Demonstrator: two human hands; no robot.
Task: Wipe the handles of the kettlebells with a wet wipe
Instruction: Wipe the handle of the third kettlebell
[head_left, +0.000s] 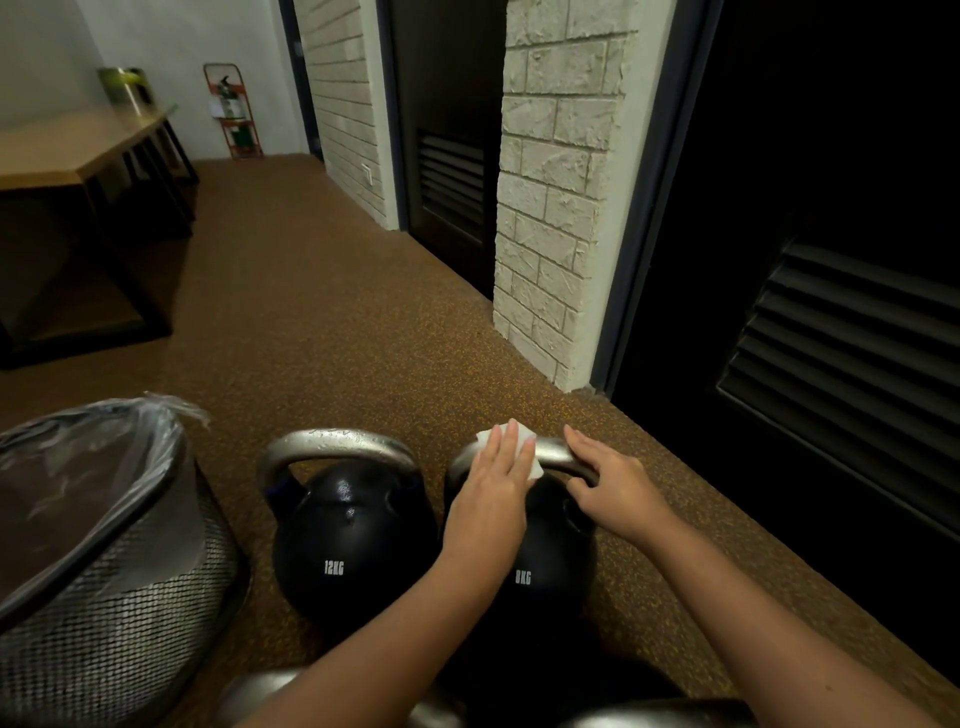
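Two black kettlebells with bare steel handles stand side by side on the brown floor: a 12KG kettlebell on the left and an 8KG kettlebell on the right. My left hand lies flat over the left part of the 8KG handle, pressing a white wet wipe onto the steel. My right hand holds the right end of that same handle, fingers curled over it. The 12KG handle is untouched. More steel handles show at the bottom edge, partly hidden by my arms.
A wire-mesh bin lined with a clear plastic bag stands at the left, close to the 12KG kettlebell. A white brick pillar and dark louvred doors run along the right. A wooden table stands at the far left.
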